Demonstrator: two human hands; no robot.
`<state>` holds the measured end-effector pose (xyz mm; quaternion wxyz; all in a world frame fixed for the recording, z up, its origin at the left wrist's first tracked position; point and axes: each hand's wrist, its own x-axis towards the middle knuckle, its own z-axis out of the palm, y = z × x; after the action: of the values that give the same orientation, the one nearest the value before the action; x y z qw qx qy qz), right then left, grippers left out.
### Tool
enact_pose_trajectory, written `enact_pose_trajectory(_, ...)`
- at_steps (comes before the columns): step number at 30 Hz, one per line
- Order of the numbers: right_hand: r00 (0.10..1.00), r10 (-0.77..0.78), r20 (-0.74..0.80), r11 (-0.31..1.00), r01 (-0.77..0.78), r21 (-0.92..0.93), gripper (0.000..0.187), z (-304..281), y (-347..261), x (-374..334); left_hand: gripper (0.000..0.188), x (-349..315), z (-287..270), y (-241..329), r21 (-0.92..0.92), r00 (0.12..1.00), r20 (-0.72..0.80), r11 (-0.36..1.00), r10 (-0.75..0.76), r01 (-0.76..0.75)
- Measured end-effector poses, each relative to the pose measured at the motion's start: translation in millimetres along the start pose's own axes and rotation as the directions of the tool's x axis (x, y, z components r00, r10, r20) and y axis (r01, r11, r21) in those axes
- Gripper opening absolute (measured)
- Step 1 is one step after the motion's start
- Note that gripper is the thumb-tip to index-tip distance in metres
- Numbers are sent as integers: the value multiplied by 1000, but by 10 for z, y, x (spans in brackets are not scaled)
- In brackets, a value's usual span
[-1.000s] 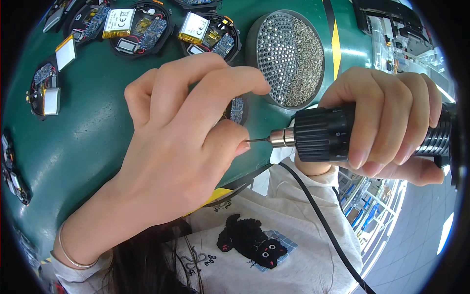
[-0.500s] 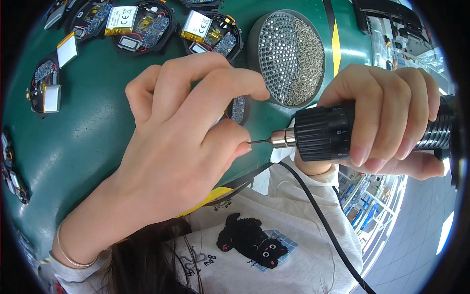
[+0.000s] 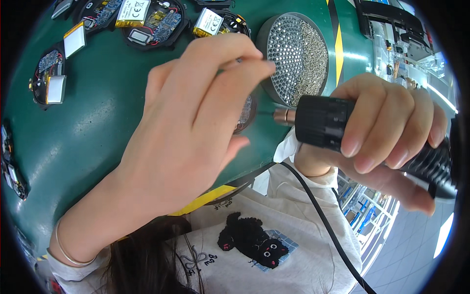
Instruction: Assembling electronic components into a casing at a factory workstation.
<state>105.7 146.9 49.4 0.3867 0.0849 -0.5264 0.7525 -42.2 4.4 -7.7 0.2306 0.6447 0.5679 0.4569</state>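
Observation:
An electric screwdriver [image 3: 323,122] lies across my right hand [image 3: 387,130], which is wrapped round its black body. Its thin bit points left, smeared by motion, just beside the lower rim of a round grey screw tray [image 3: 284,63]. Small silver screws [image 3: 313,63] heap up on the tray's right side, and a perforated plate shows on its left. My left hand [image 3: 191,112] hovers over the table with curved fingers and the thumb apart, its fingertips close to the tray's left rim. Behind it a round circuit-board device [image 3: 246,115] is mostly hidden.
On the green table [image 3: 107,122] stand several round black devices [image 3: 159,27] with boards and batteries, at the back and left. A black cable [image 3: 313,201] runs down past my shirt. Yellow-black tape [image 3: 338,49] marks the right side of the table.
My left thumb and fingers have parted from the bit tip, and the fingers have moved up toward the tray. The screwdriver has tilted, its bit rising. The table things appear shifted slightly right.

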Motion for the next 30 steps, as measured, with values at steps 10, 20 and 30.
enact_pose_trajectory(10, 945, 33, 325, 958, 63, -279, 72, -77, 41, 84, 78, 0, 57, -39, -28, 997, -62, 999, -43, 41)
enact_pose_trajectory(20, 942, 62, 330, 943, 53, -329, 73, -19, 94, 96, 76, -3, 81, -28, -96, 996, -53, 994, -67, 61)
enact_pose_trajectory(30, 934, 66, 351, 947, 52, -317, 75, -90, 6, 88, 77, 13, 121, 18, -135, 997, -48, 989, -62, 55)
